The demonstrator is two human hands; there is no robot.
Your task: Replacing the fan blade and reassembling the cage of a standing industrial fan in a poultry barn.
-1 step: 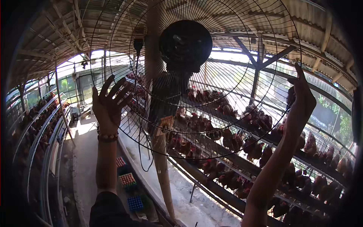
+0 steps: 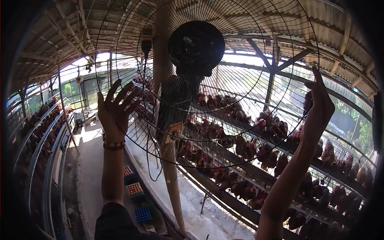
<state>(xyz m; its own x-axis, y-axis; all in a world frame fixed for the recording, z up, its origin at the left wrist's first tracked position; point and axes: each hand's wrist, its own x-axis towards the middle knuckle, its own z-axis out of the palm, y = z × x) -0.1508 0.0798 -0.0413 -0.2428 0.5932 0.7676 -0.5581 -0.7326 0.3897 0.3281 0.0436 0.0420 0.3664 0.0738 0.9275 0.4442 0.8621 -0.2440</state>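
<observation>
A large round wire fan guard (image 2: 240, 162) fills the upper middle, with a black round motor housing (image 2: 196, 48) at its centre. No blades show between the wires. My left hand (image 2: 114, 112), a beaded bracelet on its wrist, is raised at the guard's left rim with its fingers spread. My right hand (image 2: 320, 102) is up at the right rim, seen edge-on with fingers stretched upward. Whether either palm touches the wire I cannot tell. Behind the guard, a dark bracket (image 2: 174, 104) joins the motor to a wooden post (image 2: 172, 184).
A black plug with a cord (image 2: 146, 48) hangs left of the motor. Tiered cages of brown hens (image 2: 244, 148) run along the right, more cages (image 2: 44, 128) along the left. On the ground lie egg trays (image 2: 135, 190) and a blue tray (image 2: 143, 215) beside a concrete walkway (image 2: 90, 172).
</observation>
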